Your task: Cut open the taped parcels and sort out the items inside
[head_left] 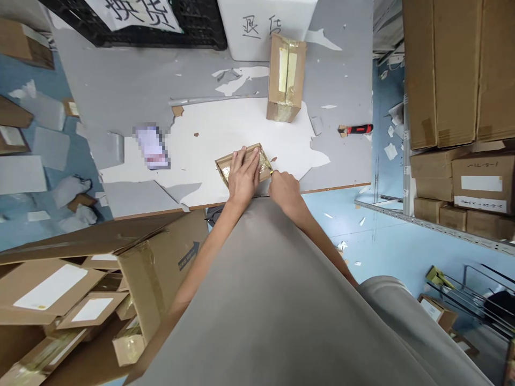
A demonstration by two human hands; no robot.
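A small, shallow cardboard box [263, 167] with clear tape lies at an angle near the table's front edge. My left hand [243, 177] rests on top of it, fingers stretched out flat and pressing it to the table. At the box's right end, my right hand [285, 188] is closed in a fist around a small tool with a yellow end [272, 172]. Most of that tool is hidden in the fist. The yellow end touches or nearly touches the box's side; I cannot tell which.
A taped carton [285, 80] stands behind, against a white bin [263, 27]. Left of that is a black crate [161, 37]. A red and black utility knife [358, 129] lies right, a blurred phone-like object [152, 147] left. A large open carton [161, 268] holds several boxes.
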